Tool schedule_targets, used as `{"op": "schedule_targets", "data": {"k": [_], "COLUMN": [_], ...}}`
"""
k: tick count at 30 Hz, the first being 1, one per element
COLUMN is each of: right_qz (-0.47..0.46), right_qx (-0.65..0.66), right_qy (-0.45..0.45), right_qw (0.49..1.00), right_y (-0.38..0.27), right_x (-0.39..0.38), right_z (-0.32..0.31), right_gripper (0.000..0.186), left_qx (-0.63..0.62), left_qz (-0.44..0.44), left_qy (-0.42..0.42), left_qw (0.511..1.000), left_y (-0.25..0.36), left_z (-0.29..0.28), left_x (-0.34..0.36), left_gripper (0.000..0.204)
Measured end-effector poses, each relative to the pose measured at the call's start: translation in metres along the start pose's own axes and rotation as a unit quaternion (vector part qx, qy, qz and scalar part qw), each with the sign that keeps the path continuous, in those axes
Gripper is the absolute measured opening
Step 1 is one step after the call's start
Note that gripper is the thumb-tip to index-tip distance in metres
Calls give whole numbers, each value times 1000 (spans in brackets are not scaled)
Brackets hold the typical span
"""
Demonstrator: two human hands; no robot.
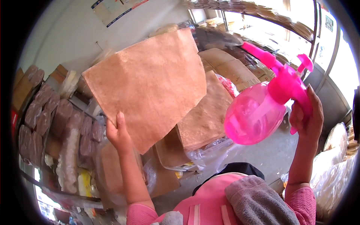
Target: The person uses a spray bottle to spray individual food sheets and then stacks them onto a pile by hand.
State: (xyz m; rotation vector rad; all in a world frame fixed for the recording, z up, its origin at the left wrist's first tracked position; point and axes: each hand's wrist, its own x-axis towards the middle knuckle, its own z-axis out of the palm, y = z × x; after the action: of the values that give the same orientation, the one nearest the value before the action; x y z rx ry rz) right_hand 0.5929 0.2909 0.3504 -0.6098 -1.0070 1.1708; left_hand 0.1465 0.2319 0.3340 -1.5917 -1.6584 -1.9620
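Note:
My left hand (120, 135) pinches the lower left edge of a large brown paper sheet (150, 82), thumb on its front face. The sheet is held up and tilted, with cut-off corners. In my right hand (311, 116) is a pink pump spray bottle (257, 112), gripped by its handle. Its round, see-through body hangs at the left of the hand, and the nozzle points up and left toward the windows. Whether liquid is inside I cannot tell. Below and behind the held sheet lies a stack of similar brown sheets (204, 116), partly hidden by the sheet and the bottle.
Wrapped brown packs (56, 120) fill a rack on the left. Behind the stack lies flattened cardboard (228, 65). Clear plastic film (210, 150) spills below the stack. A shelf of paper piles (262, 17) runs along the windows, and plastic-covered bundles (333, 161) stand at right.

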Motion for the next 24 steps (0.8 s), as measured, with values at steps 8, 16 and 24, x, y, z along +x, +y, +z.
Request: {"op": "schedule_targets", "data": {"k": [8,16,24], "right_qz": [160,263,179], "right_qx": [-126,-117,79], "right_qy": [-6,-278,-155], "right_qw": [979,916,968], "right_y": [40,33,34], "right_x": [-23,-49,-48], "right_z": [15,81,106], "right_gripper": [32,26,30], "left_qx": [-86,-106,-96], "left_qz": [-37,-42,-60], "left_qy": [63,59,90], "left_qw": [994,992,990], "left_y": [28,10,11], "left_z": [-32,-52,-55], "left_x": [2,3,-13], "left_gripper": [25,26,24]}}
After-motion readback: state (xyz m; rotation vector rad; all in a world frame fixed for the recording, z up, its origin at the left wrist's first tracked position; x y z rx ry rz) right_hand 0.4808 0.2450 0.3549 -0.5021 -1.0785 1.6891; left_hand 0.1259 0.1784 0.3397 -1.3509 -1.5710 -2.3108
